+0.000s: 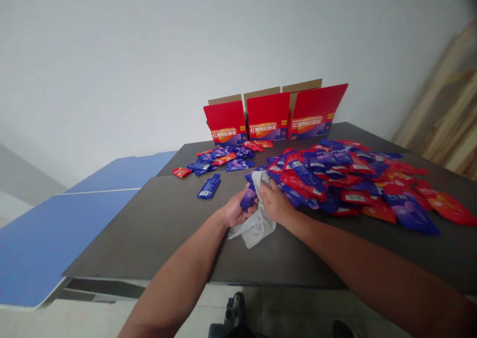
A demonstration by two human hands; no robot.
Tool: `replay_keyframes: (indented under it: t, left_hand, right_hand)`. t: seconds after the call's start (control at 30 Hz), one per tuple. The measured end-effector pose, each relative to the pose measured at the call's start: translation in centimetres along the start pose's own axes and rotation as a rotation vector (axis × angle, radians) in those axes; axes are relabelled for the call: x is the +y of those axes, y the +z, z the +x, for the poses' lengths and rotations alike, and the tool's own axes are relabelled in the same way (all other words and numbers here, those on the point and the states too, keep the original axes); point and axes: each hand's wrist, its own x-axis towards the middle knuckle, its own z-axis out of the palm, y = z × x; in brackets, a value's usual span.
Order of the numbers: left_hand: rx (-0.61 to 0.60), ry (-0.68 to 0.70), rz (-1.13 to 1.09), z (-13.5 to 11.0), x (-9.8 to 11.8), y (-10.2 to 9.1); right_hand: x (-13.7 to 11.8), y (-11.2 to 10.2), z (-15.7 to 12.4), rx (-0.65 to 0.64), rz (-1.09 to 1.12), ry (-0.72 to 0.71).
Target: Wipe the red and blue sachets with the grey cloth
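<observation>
From the head view, the left hand [236, 210] curls its fingers [246, 207] narrowly around a blue sachet [248, 200], and the right hand [276, 203] closes on a crumpled grey cloth [257, 227], the two working close together near the dark table [141, 233]. A large heap of red and blue sachets [335, 179] lies to the right, a smaller scatter [219, 158] lies farther left, and three open red cartons [268, 117] stand at the far edge. Fingers and folds hide much of the held sachet, and the carton interiors cannot be seen.
</observation>
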Motion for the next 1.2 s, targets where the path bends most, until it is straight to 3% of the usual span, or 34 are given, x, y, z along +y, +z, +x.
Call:
replay_keyframes:
  t: [0.17,0.37,0.43,0.57,0.67,0.73,0.83,0.93,1.07,1.2]
  left_hand:
    - [-0.067,-0.032,-0.002,-0.4,0.2,0.1]
    - [-0.169,-0.094,-0.083,-1.0,0.6,0.1]
    - [-0.186,-0.05,-0.161,-1.3,1.0,0.1]
    - [-0.07,0.163,-0.33,-1.5,2.0,-0.2]
    - [0.0,0.287,-0.394,-1.2,2.5,-0.7]
    - [-0.008,0.313,-0.395,-0.9,2.5,-1.0]
    - [-0.027,0.273,-0.355,-0.6,2.2,-1.1]
    - [-0.009,0.254,-0.32,-0.5,1.9,-1.0]
    - [0.021,0.269,-0.285,-0.7,1.8,-0.9]
    - [-0.044,0.197,-0.207,-1.0,1.8,-1.1]
  right_hand:
    - [1.2,1.1,0.5,0.108,0.141,0.056]
    - [2.3,1.8,1.2,0.089,0.257,0.169]
    - [2.5,1.8,1.3,0.098,0.295,0.177]
    - [2.0,1.0,0.8,0.096,0.267,-0.016]
    - [0.9,-0.1,0.0,-0.076,0.148,-0.267]
    - [0.2,-0.8,-0.5,-0.209,0.042,-0.339]
    - [-0.3,-1.2,-0.8,-0.26,-0.037,-0.369]
    - [-0.1,-1.0,-0.6,-0.239,-0.064,-0.34]
    - [0.8,-0.3,-0.1,-0.158,-0.037,-0.189]
    - [1.7,0.6,0.3,-0.015,0.053,-0.077]
